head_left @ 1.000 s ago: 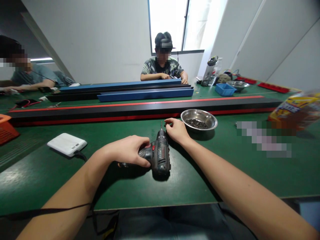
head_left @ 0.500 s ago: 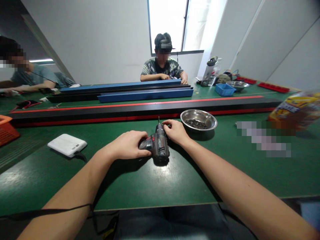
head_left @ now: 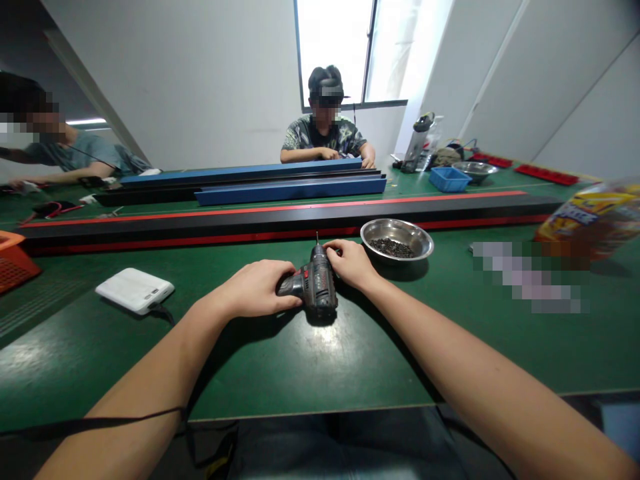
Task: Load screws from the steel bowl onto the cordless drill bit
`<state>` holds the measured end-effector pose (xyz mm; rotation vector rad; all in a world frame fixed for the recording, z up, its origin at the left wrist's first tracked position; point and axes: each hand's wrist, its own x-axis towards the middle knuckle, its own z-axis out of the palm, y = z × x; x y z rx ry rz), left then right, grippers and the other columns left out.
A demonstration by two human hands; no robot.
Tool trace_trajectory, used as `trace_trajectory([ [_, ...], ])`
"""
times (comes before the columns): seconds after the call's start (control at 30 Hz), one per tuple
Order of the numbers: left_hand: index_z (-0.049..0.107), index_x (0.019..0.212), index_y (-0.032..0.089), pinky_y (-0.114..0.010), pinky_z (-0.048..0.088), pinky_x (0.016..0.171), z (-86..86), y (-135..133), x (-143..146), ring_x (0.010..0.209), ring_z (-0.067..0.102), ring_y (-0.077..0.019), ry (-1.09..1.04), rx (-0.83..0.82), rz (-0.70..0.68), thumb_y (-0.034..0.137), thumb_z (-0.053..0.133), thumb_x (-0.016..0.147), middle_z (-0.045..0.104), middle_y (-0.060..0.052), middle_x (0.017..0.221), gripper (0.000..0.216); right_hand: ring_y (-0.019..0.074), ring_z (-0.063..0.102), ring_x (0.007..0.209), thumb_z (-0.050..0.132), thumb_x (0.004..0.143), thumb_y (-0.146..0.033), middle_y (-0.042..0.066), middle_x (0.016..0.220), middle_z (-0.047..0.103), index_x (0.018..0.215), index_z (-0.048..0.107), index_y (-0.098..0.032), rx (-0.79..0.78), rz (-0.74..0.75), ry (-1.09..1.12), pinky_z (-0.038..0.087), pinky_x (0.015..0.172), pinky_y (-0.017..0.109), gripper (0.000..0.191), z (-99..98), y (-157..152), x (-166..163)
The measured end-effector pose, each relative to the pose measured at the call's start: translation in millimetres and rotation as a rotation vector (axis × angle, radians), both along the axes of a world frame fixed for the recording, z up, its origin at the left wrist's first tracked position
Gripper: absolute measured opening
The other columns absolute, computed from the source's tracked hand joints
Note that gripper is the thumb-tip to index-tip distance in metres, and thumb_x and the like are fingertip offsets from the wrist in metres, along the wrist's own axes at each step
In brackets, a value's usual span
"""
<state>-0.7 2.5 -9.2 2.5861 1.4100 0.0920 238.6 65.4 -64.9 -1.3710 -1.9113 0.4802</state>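
Note:
A black cordless drill [head_left: 320, 287] lies on its side just above or on the green table, its thin bit pointing away from me. My left hand [head_left: 260, 287] is closed around its handle from the left. On the other side, my right hand [head_left: 350, 262] has its curled fingers at the drill's chuck, thumb and forefinger against it. The undersides of the right fingers are partly hidden. Just right of that hand stands a steel bowl [head_left: 425, 248] holding small dark screws [head_left: 391, 248].
Long black and red bars [head_left: 280, 220] cross the green table [head_left: 380, 360] beyond my hands. Left are a white power bank [head_left: 133, 290] and an orange basket [head_left: 15, 263]; right, a snack bag [head_left: 590, 220]. Blue bars [head_left: 295, 191] lie farther off, before a seated person [head_left: 325, 137].
The drill's rear has shifted slightly up and left in my hands, which stay nearly in place. At the far left, another person's arm has moved.

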Motion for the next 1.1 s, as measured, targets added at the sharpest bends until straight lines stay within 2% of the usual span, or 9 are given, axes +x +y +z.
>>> trace_trajectory([
  [0.3,0.064,0.106,0.022,-0.031,0.046,0.073,1.7,0.3,1.4,0.089,0.067,-0.0247,-0.019,-0.02,-0.038,0.059,0.067,0.087,0.072,-0.007,0.102,0.042,0.0235,0.076,0.105,0.058,0.097,-0.02,0.008,0.113,0.081,0.109,0.082,-0.02,-0.006,-0.002,0.003,0.054,0.098,0.031,0.027,-0.1,-0.1,0.1],
  [0.63,0.065,0.106,0.021,-0.032,0.047,0.075,1.6,0.1,2.1,0.09,0.067,-0.0249,-0.035,-0.023,-0.049,0.057,0.068,0.087,0.072,-0.007,0.102,0.041,0.0234,0.075,0.106,0.057,0.098,-0.02,0.008,0.114,0.081,0.109,0.082,-0.02,0.008,-0.006,-0.043,0.054,0.097,0.031,0.027,1.1,-1.6,-0.1],
  [0.83,0.065,0.107,0.022,-0.031,0.047,0.074,0.6,-1.8,1.6,0.088,0.067,-0.0243,-0.054,-0.03,-0.026,0.057,0.068,0.086,0.072,-0.007,0.102,0.041,0.0257,0.07,0.108,0.057,0.098,-0.022,0.012,0.115,0.077,0.113,0.078,-0.017,0.225,-0.005,-0.198,0.051,0.1,0.035,0.027,17.7,-14.8,3.5],
  [0.97,0.064,0.102,0.021,-0.03,0.044,0.069,3.3,-3.7,1.2,0.083,0.065,-0.0223,-0.068,-0.058,-0.037,0.057,0.07,0.085,0.071,-0.005,0.096,0.04,0.0287,0.068,0.107,0.053,0.1,-0.025,0.015,0.112,0.076,0.112,0.076,-0.015,0.362,-0.138,-0.224,0.05,0.101,0.039,0.028,38.4,-16.4,20.0],
  [1.1,0.062,0.098,0.021,-0.029,0.042,0.066,8.1,-5.5,0.9,0.078,0.062,-0.0199,-0.099,-0.14,-0.064,0.056,0.074,0.081,0.068,-0.001,0.091,0.041,0.0344,0.066,0.11,0.055,0.099,-0.031,0.02,0.115,0.074,0.113,0.076,-0.012,0.354,-0.359,-0.298,0.049,0.103,0.046,0.032,50.6,-7.2,46.4],
])
